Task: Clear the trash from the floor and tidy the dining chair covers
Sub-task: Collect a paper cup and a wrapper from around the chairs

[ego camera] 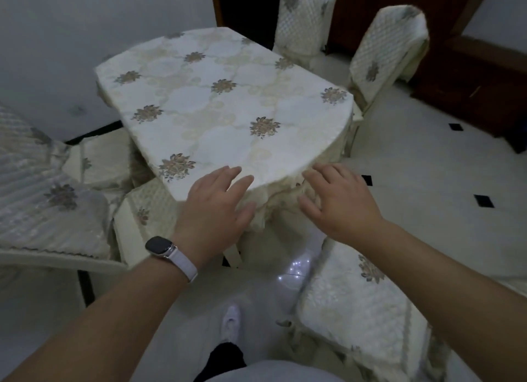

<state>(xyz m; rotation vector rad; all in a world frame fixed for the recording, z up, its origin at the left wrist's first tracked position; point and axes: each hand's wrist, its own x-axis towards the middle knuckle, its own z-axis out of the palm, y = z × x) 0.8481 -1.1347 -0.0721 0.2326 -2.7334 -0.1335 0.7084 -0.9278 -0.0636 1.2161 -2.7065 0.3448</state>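
Note:
A dining table under a cream floral tablecloth (216, 102) fills the middle of the view. My left hand (218, 202), a watch on its wrist, lies with straight fingers on the cloth's near rounded edge. My right hand (336, 199) hovers with spread fingers over the gathered skirt of the cloth at the same edge, holding nothing. Quilted cream chair covers surround the table: a seat (359, 304) at my lower right, a seat (148, 207) tucked under the table at left, and a chair back (382, 59) at far right.
Another covered chair back (302, 19) stands behind the table. A large draped chair back (37, 190) is at the left edge. White floor tiles with black diamonds (482, 200) spread to the right. My shoe (231, 321) is on the floor below.

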